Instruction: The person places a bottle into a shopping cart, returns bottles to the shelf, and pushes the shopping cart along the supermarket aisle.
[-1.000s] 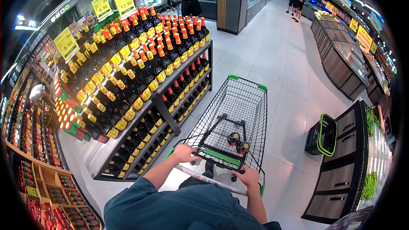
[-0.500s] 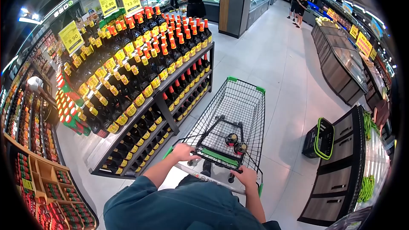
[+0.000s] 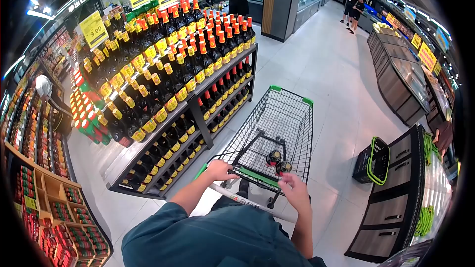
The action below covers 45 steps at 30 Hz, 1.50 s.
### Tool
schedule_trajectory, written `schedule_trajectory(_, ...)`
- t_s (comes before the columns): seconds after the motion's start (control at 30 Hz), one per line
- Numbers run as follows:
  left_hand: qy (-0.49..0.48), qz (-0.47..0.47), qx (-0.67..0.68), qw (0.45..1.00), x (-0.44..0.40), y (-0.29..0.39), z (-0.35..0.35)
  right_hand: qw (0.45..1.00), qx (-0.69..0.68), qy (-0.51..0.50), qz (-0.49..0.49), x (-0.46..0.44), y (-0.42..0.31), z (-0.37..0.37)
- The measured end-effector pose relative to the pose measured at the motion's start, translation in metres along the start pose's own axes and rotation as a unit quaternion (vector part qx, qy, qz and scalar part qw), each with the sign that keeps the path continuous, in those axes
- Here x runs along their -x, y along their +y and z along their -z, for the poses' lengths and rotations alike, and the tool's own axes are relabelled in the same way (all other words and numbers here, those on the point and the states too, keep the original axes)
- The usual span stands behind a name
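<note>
A black wire shopping cart (image 3: 297,133) with green corners stands in front of me. My left hand (image 3: 220,170) is closed on its near rim, beside the green flap (image 3: 253,177). My right hand (image 3: 295,190) is raised over the near right side of the cart, its fingers loosely bent and apart, with nothing visible in them. Two dark bottles (image 3: 273,157) with light caps stand in the cart just beyond that hand. The white handlebar (image 3: 252,207) runs between my arms, close to my body.
On the left, a tiered shelf (image 3: 198,100) carries rows of dark bottles under yellow price signs. A black basket with a green rim (image 3: 371,163) sits on the floor by a produce counter (image 3: 391,188) at right. Several people stand farther back; a pillar (image 3: 283,5) rises ahead.
My right hand has let go of the cart's near rim and lifted toward the bottles. My left hand keeps its grip. The view has shifted slightly, with the shelf appearing farther right.
</note>
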<state>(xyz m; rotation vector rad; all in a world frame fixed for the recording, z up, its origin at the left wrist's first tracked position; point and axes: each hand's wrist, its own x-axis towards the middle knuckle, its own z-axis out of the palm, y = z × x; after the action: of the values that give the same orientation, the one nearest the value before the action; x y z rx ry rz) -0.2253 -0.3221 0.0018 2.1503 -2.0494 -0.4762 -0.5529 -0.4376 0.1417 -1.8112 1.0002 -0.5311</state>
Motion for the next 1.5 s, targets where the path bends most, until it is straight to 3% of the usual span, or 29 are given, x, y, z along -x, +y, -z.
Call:
schedule_trajectory(0.03,0.011,-0.004,0.004,1.000,0.002,0.001,0.000,0.988,-0.154,-0.023,-0.015,0.001,-0.039,0.002)
schedule_trajectory(0.1,-0.001,0.006,0.001,1.000,0.004,0.002,0.002,0.918,-0.370,-0.117,0.075,0.025,-0.104,0.016)
schedule_trajectory(0.13,0.011,0.003,0.005,1.000,0.005,0.002,0.000,0.859,-0.472,-0.160,0.117,0.039,-0.132,0.020)
schedule_trajectory(0.2,0.034,-0.002,0.019,0.999,0.008,0.002,-0.002,0.665,-0.639,-0.301,0.242,0.060,-0.171,0.018)
schedule_trajectory(0.23,0.029,0.004,0.011,1.000,0.009,0.003,-0.004,0.572,-0.610,-0.436,0.332,0.047,-0.192,0.021)
schedule_trajectory(0.3,0.042,-0.008,0.009,0.999,0.010,0.001,-0.009,0.482,-0.578,-0.477,0.453,0.051,-0.208,0.020)
schedule_trajectory(0.43,0.027,0.010,0.004,1.000,0.015,0.004,-0.009,0.490,-0.616,-0.407,0.464,0.071,-0.217,0.000)
schedule_trajectory(0.5,0.019,0.009,0.003,1.000,0.015,0.002,-0.014,0.502,-0.593,-0.443,0.447,0.073,-0.225,0.008)
schedule_trajectory(0.57,0.016,0.014,0.004,1.000,0.017,0.004,-0.013,0.516,-0.523,-0.541,0.410,0.064,-0.242,0.030)
schedule_trajectory(0.83,-0.004,0.024,-0.006,1.000,0.021,0.008,-0.008,0.482,-0.568,-0.516,0.423,0.072,-0.235,0.022)
schedule_trajectory(1.1,0.000,0.022,0.000,1.000,0.023,0.011,-0.007,0.515,-0.569,-0.519,0.376,0.085,-0.233,0.032)
schedule_trajectory(1.27,-0.002,0.023,0.000,1.000,0.025,0.012,-0.009,0.517,-0.470,-0.550,0.457,0.065,-0.236,0.042)
schedule_trajectory(1.37,-0.003,0.022,0.000,1.000,0.026,0.010,-0.008,0.525,-0.510,-0.546,0.407,0.057,-0.191,0.027)
schedule_trajectory(1.43,-0.004,0.024,0.000,1.000,0.025,0.012,-0.007,0.746,-0.566,-0.301,0.182,0.072,-0.141,0.022)
schedule_trajectory(1.5,-0.009,0.027,-0.003,1.000,0.026,0.014,-0.005,0.917,-0.386,-0.091,0.052,0.042,-0.077,0.007)
